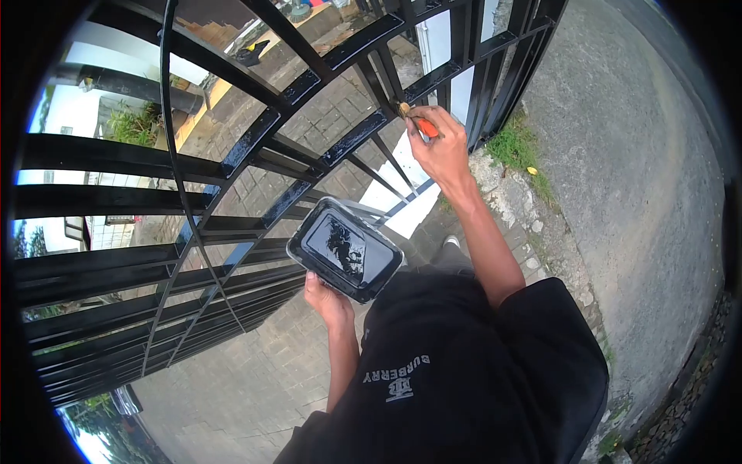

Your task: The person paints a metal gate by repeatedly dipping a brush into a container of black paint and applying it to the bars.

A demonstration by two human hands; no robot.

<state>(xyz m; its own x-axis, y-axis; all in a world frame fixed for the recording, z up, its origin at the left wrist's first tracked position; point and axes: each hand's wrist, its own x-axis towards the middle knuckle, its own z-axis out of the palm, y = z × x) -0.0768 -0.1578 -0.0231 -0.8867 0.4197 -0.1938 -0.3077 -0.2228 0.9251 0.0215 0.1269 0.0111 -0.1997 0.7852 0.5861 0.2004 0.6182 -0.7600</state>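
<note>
My right hand (442,147) is closed around a paintbrush (426,127) with an orange handle. The brush's head touches or nearly touches a bar of the black metal gate (352,139); the exact contact is hard to make out. Wet-looking, glossy black patches show on the gate's crossbars. In my left hand (328,300) is a rectangular plastic tray (313,232), gripped by its near edge with the thumb on the rim. Dark paint (346,249) lies in it, reflecting light. The tray is held just in front of my body, beside the gate's lower bars.
A thin black cable (171,116) hangs down across the gate on the left. White sheets (398,189) lie at the gate's foot. Grass (514,147) and a rough concrete edge border the grey road (618,155) on the right. Paving blocks (255,371) cover the ground.
</note>
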